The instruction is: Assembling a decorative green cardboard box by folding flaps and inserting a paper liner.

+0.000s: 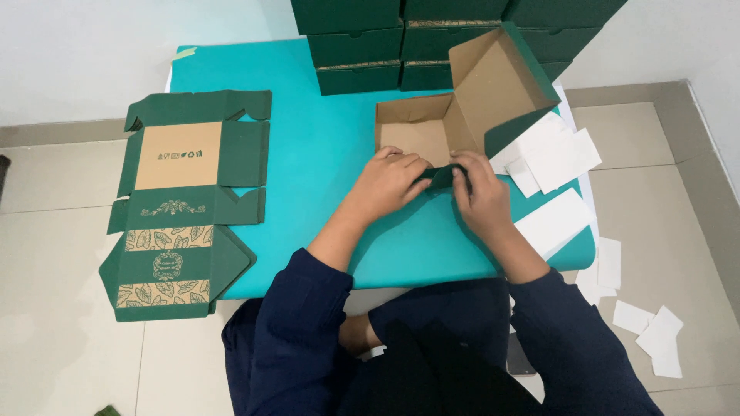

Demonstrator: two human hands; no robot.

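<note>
left hand (388, 183): fingers curled and pinching the green front flap of the half-folded box, thumb side pressed against the flap's near edge.
right hand (479, 192): fingers bent down onto the same flap, closed on it from the other side; the two hands almost touch.
half-folded box (432, 131): dark green card outside, plain brown inside, sitting on the teal mat just beyond the hands; its lid (501, 81) stands open and tilted back to the right.
front flap (439, 177): narrow green strip between the two hands, mostly hidden by the fingers.
teal mat (324, 154): covers the low work surface, its near edge over the person's lap.
flat box blank (181, 204): unfolded, green with a brown panel and leaf pattern, lying at the left edge of the mat and partly over the floor, well apart from the hands.
stack of finished boxes (432, 38): closed green boxes piled at the far edge of the mat, just behind the open one.
white paper slips (555, 158): loose sheets to the right of the box; more lie scattered on the tiled floor (62, 231) at right.
sleeves (297, 323): dark blue, reaching to the forearms.
</note>
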